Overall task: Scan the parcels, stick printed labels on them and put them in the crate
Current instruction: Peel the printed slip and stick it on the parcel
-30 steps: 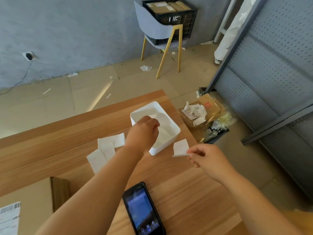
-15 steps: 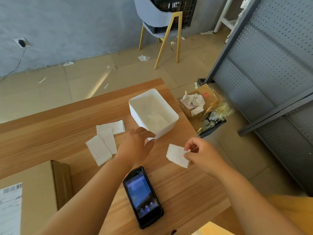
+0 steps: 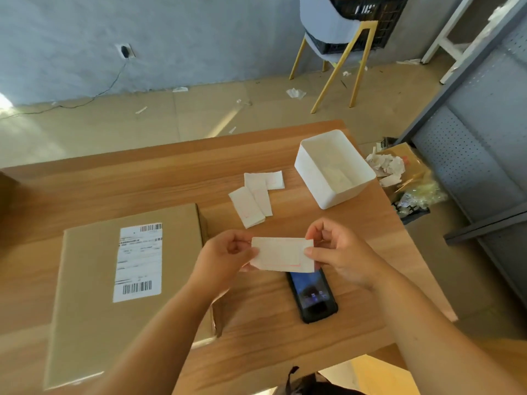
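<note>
A white paper label [image 3: 283, 254] is held flat above the wooden table [image 3: 142, 183], pinched at its left end by my left hand [image 3: 225, 258] and at its right end by my right hand [image 3: 340, 253]. A brown cardboard parcel [image 3: 85, 309] with a printed shipping label [image 3: 138, 262] lies on the table to the left of my hands. The black handheld scanner [image 3: 315, 297] lies screen up just under the label. A black crate [image 3: 368, 15] holding parcels sits on a chair [image 3: 330, 32] by the far wall.
Three loose white labels [image 3: 256, 195] lie on the table beyond my hands. A white plastic bin [image 3: 333, 168] stands at the table's right edge. On the floor to the right are a cardboard box of crumpled paper [image 3: 395, 166] and a grey perforated rack [image 3: 484, 132].
My left hand came back from the white bin and took the label's left end, so both hands now hold it. The view swung left, bringing the parcel into view.
</note>
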